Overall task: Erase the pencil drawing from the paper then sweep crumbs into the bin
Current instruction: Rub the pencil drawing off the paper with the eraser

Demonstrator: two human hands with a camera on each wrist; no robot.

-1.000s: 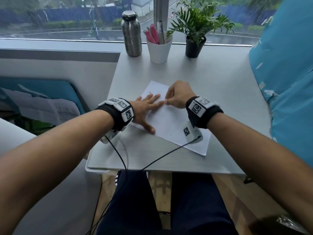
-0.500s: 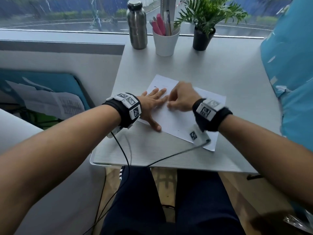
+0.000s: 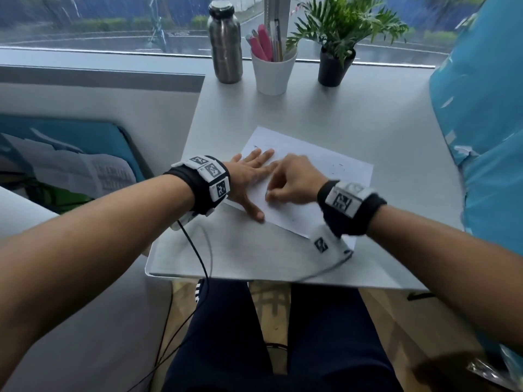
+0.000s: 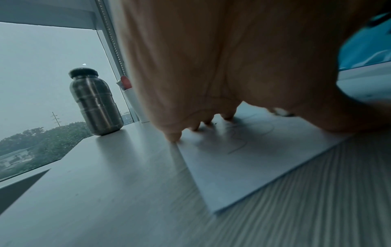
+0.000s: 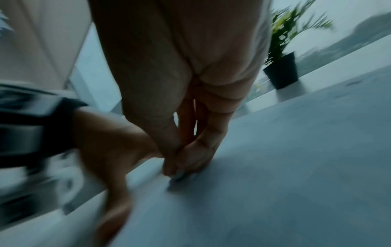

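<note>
The paper (image 3: pixel 311 176) lies flat on the grey table (image 3: pixel 353 114), turned at an angle, its near corner close to the table's near edge. Faint pencil lines (image 4: pixel 243 142) show on the sheet in the left wrist view; in the head view only small dark marks are visible near its far left corner and toward its right side.

The left hand (image 3: pixel 249 179) is released: palm down, fingers straight and spread, pressing on the left part of the paper. Its fingertips (image 4: pixel 174 137) rest at the sheet's far left edge, and the thumb points toward the near edge of the sheet.

The right hand (image 3: pixel 294 179) is just right of the left hand, touching or nearly touching it. Its fingers are curled, and thumb and fingertips pinch a small pale object (image 5: pixel 180 175) against the paper. The object is blurred and mostly hidden, so its identity cannot be told with certainty.

Both wrists carry black bands with white marker blocks, and thin black cables run from them over the near table edge.

At the far side of the table, by the window, stand in a row from left to right: a steel bottle (image 3: pixel 225 43), a white cup (image 3: pixel 273 72) holding pens, and a potted plant (image 3: pixel 336 52). A blue fabric mass (image 3: pixel 486 123) occupies the right edge of the scene.
</note>
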